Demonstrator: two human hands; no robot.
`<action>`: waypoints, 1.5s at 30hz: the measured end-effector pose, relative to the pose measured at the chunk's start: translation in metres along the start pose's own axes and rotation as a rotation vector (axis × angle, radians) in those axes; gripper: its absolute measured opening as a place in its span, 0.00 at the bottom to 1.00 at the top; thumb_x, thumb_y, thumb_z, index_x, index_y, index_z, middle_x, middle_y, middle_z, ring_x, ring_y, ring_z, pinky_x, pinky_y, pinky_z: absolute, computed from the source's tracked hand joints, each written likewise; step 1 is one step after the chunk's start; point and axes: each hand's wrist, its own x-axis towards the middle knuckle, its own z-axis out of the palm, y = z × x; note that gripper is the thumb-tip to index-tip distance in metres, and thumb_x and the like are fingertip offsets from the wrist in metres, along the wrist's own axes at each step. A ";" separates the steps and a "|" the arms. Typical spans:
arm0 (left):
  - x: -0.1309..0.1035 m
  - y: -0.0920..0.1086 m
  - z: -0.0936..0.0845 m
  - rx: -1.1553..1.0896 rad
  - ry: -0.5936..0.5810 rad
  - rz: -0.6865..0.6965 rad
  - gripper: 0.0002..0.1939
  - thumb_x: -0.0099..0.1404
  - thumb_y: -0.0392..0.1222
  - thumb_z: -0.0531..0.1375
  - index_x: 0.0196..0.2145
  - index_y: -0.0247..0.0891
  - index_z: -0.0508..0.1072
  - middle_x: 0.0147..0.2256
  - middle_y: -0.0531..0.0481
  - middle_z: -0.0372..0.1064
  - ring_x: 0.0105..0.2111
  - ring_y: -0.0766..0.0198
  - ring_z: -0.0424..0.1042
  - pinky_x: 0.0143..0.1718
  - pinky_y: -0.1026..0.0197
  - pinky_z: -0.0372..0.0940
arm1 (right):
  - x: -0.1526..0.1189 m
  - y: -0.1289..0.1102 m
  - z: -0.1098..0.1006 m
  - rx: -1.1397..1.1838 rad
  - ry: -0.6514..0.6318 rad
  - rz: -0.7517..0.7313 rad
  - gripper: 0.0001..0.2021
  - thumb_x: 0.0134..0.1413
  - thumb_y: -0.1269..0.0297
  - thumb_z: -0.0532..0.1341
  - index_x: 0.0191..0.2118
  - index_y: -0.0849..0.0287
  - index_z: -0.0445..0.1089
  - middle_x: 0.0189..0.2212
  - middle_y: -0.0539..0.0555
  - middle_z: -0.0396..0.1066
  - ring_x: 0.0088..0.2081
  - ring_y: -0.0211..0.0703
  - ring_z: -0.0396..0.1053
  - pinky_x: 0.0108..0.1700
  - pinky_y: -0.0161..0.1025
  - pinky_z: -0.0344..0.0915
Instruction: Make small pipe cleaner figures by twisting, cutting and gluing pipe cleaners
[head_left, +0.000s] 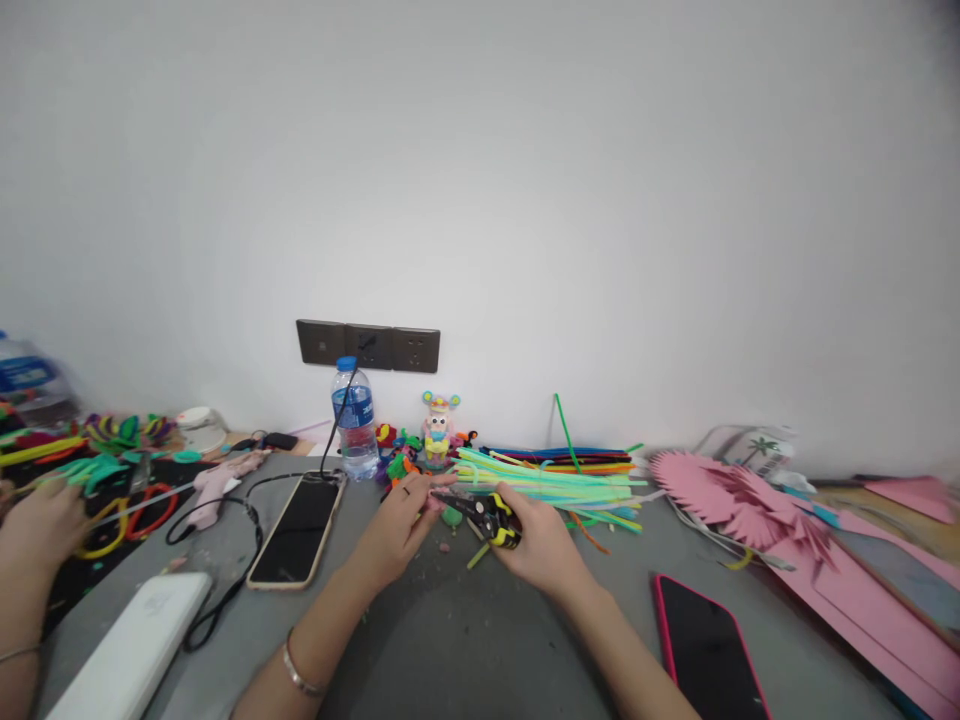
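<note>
My right hand (pixel 540 540) is wrapped round the black and yellow handles of a pair of pliers (pixel 487 515), whose jaws point left toward my other hand. My left hand (pixel 397 525) is pinched at the jaw tips; a small pinkish piece seems to be between the fingers, too small to name. Just behind the hands lies a bundle of pipe cleaners (pixel 547 485) in green, yellow, blue and orange. A short green pipe cleaner piece (pixel 478 556) rests on the grey table (pixel 465 640) below the pliers.
A figurine (pixel 436 430) and a water bottle (pixel 355 425) stand by the wall. Left are a phone (pixel 298 530) with a cable, a white power bank (pixel 135 650), a pink glue gun (pixel 214 490) and a co-worker's hand (pixel 45 525). Right are pink paper (pixel 750 500) and another phone (pixel 709 650).
</note>
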 end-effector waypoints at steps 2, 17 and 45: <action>0.001 0.000 -0.001 0.014 0.012 0.002 0.17 0.72 0.38 0.46 0.54 0.36 0.65 0.51 0.39 0.68 0.49 0.56 0.67 0.51 0.54 0.62 | 0.000 0.001 0.004 -0.011 0.004 0.018 0.17 0.43 0.67 0.60 0.44 0.56 0.64 0.29 0.53 0.75 0.31 0.48 0.73 0.30 0.34 0.58; -0.001 -0.007 0.008 0.058 -0.070 -0.022 0.10 0.71 0.40 0.47 0.38 0.37 0.66 0.36 0.45 0.68 0.37 0.59 0.67 0.38 0.59 0.65 | 0.001 0.007 -0.001 0.035 0.022 -0.080 0.19 0.43 0.70 0.61 0.44 0.57 0.63 0.41 0.58 0.70 0.43 0.52 0.65 0.45 0.44 0.61; 0.000 -0.011 0.008 0.113 0.140 -0.026 0.11 0.70 0.41 0.52 0.48 0.39 0.68 0.43 0.44 0.71 0.43 0.58 0.71 0.44 0.55 0.67 | -0.001 0.005 0.012 0.071 -0.025 0.062 0.17 0.46 0.67 0.60 0.45 0.56 0.64 0.34 0.53 0.74 0.36 0.48 0.71 0.34 0.37 0.62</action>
